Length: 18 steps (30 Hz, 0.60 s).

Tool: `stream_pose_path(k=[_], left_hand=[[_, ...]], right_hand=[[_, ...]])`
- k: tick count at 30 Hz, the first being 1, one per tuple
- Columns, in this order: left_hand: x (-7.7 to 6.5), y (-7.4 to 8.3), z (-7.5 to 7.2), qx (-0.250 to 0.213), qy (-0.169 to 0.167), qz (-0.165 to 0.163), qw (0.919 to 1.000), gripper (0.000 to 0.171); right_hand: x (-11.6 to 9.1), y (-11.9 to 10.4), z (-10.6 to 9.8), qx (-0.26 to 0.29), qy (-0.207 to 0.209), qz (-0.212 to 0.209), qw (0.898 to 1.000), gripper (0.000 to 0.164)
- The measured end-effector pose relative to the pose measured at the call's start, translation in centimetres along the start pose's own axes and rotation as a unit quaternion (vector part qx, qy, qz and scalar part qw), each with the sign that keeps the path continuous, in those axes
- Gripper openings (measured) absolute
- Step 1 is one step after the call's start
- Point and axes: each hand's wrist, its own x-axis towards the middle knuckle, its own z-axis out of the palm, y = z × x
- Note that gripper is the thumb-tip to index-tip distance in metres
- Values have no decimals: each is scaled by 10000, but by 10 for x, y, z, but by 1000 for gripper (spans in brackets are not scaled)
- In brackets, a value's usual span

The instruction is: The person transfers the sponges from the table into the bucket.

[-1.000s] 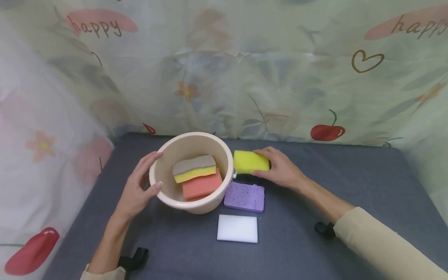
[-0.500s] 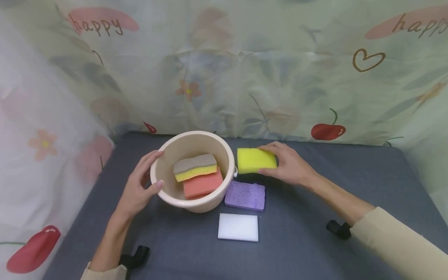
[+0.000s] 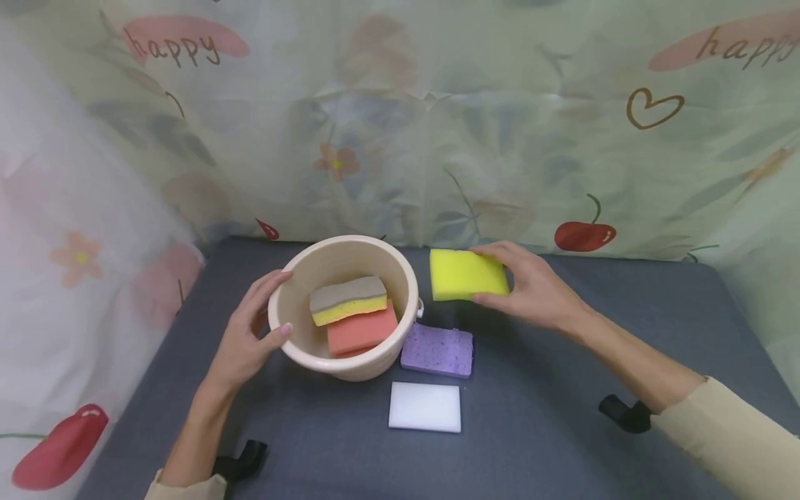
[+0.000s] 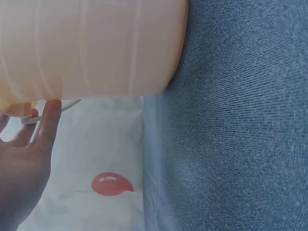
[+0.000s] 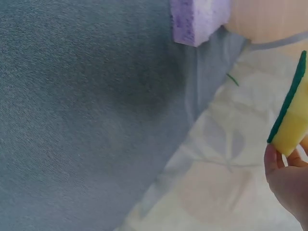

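Observation:
My right hand [image 3: 537, 288] pinches a yellow sponge [image 3: 467, 276] between thumb and fingers, just right of the bucket and above the table. The right wrist view shows a dark green scouring layer [image 5: 288, 98] on the sponge's other face. On the left, my left hand [image 3: 250, 333] grips the rim of a cream bucket [image 3: 350, 368], thumb and fingers spread along it. Inside the bucket lie a grey-and-yellow sponge [image 3: 348, 298] and, partly beneath it, a coral sponge [image 3: 362, 332]. A purple sponge [image 3: 437, 352] lies against the bucket's right side, with a white sponge block [image 3: 425, 407] nearer me.
Dark grey cloth covers the table [image 3: 531, 430]. A printed curtain [image 3: 400, 139] with flowers and cherries hangs behind its far edge and along the sides. A small white handle joint [image 3: 420, 309] sticks out from the bucket's right side.
The right hand has lifted the yellow sponge and carried it right and slightly away from the bucket's side. My left hand and the bucket have stayed in place.

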Motion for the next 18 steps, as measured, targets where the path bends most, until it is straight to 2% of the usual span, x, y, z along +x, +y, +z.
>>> stream_pose_path(k=[12, 18], left_hand=[[-1, -4, 0, -26, 22, 66, 10000, 74], [0, -5, 0, -22, -14, 63, 10000, 73]], right_hand=[[0, -26, -25, 244, 284, -114, 9992, 73], [2, -36, -23, 171, 376, -543, 9977, 71]])
